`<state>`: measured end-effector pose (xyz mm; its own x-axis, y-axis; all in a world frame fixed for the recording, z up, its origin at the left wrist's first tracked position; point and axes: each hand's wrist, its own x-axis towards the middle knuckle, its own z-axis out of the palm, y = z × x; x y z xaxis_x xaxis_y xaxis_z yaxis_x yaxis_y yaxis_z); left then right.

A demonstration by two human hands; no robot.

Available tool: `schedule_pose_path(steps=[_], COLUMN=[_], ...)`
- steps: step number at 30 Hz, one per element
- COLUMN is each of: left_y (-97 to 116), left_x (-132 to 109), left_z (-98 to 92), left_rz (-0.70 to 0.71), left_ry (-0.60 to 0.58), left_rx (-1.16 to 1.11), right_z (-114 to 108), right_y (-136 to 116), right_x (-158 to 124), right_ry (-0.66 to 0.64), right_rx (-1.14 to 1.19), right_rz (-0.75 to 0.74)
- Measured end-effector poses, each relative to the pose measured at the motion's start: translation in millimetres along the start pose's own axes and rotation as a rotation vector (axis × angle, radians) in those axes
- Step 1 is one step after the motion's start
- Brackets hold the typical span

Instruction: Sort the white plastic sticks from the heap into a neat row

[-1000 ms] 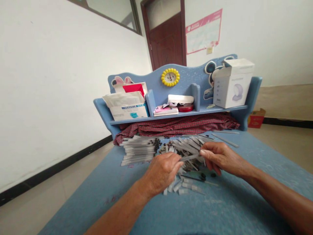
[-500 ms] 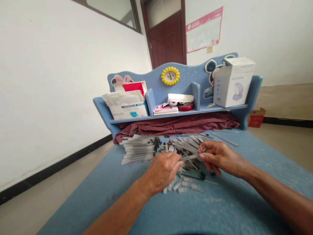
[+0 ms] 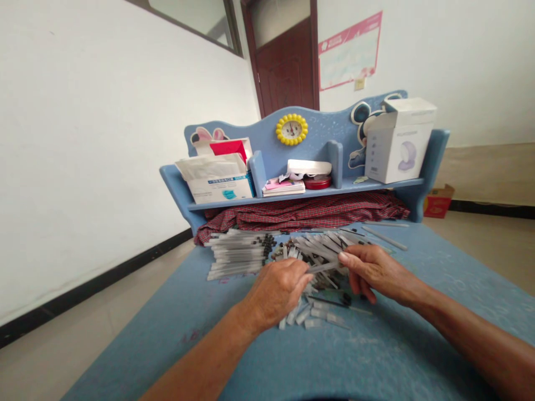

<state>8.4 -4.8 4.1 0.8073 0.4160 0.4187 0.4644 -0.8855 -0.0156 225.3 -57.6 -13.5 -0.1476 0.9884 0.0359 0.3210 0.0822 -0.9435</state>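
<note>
My left hand (image 3: 276, 291) is closed around one end of a translucent pen barrel (image 3: 325, 268). At the barrel's other end, my right hand (image 3: 374, 271) pinches with thumb and index finger, its lower fingers curled loosely. Whether a small part sits in that pinch is hidden. Beneath and behind the hands lies a loose pile of translucent barrels (image 3: 320, 245) mixed with small metallic and dark pieces. Short clear pen caps (image 3: 303, 316) are scattered in front, beside a thin dark refill (image 3: 328, 301). Left of the pile, pen barrels with black ends (image 3: 238, 259) lie stacked in a row.
A blue shelf (image 3: 355, 188) runs along the desk's back, with a mask box (image 3: 221, 188), a red round tin (image 3: 317, 182) and a white carton (image 3: 399, 147) on it. Checked cloth (image 3: 301, 214) lies underneath. Two loose tubes (image 3: 384, 238) rest at the back right of the blue desk (image 3: 418, 334).
My right thumb and fingers have shifted slightly and closed at the barrel's right end. My left hand stays nearly still with the barrel.
</note>
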Motion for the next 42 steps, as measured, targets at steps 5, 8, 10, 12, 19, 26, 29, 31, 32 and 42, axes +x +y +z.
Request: schedule_pose_path(steps=[5, 8, 10, 12, 19, 26, 29, 31, 32, 42], left_y=[0, -1, -2, -3, -3, -2, -8, -16, -21, -56], left_x=[0, 0, 0, 1, 2, 1, 2, 2, 3, 4], left_z=[0.5, -0.1, -0.8, -1.8, -4.9, -4.1, -7.3, -12.2, -15.1, -27.8], left_rz=[0.009, 0.024, 0.030, 0.028, 0.021, 0.018, 0.015, -0.006, -0.021, -0.374], left_ry=[-0.020, -0.035, -0.058, -0.074, -0.075, -0.084, -0.074, -0.073, -0.076, -0.127], left_rx=[-0.007, -0.001, -0.002, -0.012, -0.023, -0.001, -0.015, -0.021, -0.021, 0.053], right_z=[1, -2, -4, -5, -2, -2, -7, -13, -17, -36], right_y=[0, -2, -3, -5, -8, -5, -6, -7, -8, -5], right_x=[0, 0, 0, 0, 2, 3, 3, 3, 3, 5], right_ry=[0.018, 0.000, 0.010, 0.027, 0.125, 0.155, 0.205, 0.272, 0.315, 0.698], right_rx=[0.041, 0.106, 0.118, 0.133, 0.212, 0.246, 0.266, 0.292, 0.306, 0.184], right_rz=[0.000, -0.007, -0.012, -0.027, -0.065, -0.051, -0.056, -0.080, -0.096, -0.219])
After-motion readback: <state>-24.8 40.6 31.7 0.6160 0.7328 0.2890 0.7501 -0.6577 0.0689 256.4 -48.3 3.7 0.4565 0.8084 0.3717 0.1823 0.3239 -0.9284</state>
